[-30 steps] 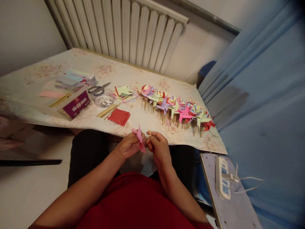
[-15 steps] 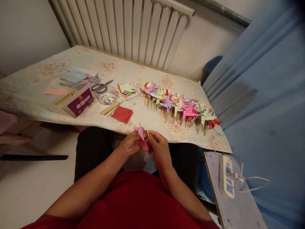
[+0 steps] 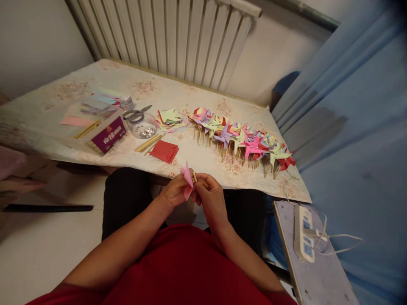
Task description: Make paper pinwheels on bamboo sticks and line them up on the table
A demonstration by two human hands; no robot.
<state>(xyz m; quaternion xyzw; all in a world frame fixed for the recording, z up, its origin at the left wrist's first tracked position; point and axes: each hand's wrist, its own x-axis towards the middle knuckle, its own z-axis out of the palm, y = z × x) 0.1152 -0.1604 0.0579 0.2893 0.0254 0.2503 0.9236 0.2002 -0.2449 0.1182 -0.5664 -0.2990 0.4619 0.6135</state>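
In front of my lap, my left hand (image 3: pixel 174 191) is closed on a pink paper pinwheel (image 3: pixel 187 180), whose blades stand edge-on to me. Close against it, my right hand (image 3: pixel 210 196) pinches a thin wooden stick (image 3: pixel 195 176); its tip shows at the back of the pinwheel. The fingers hide the join between paper and stick. Just beyond my hands, folded red paper pieces (image 3: pixel 164 151) lie by the table's front edge, with several loose wooden sticks (image 3: pixel 148 143) beside them.
Rows of finished pinwheels (image 3: pixel 238 137) stand at the table's right. A clear bowl of shiny pins (image 3: pixel 143 130) has scissors (image 3: pixel 137 114) across its rim. Left of it is a purple-labelled box (image 3: pixel 110 134). Cut paper (image 3: pixel 171 116) lies mid-table. A power strip (image 3: pixel 303 234) sits on a side board.
The pinwheel has turned slightly in my left fingers, its lower blade now showing more to the left. My right hand with the stick has shifted a little left.
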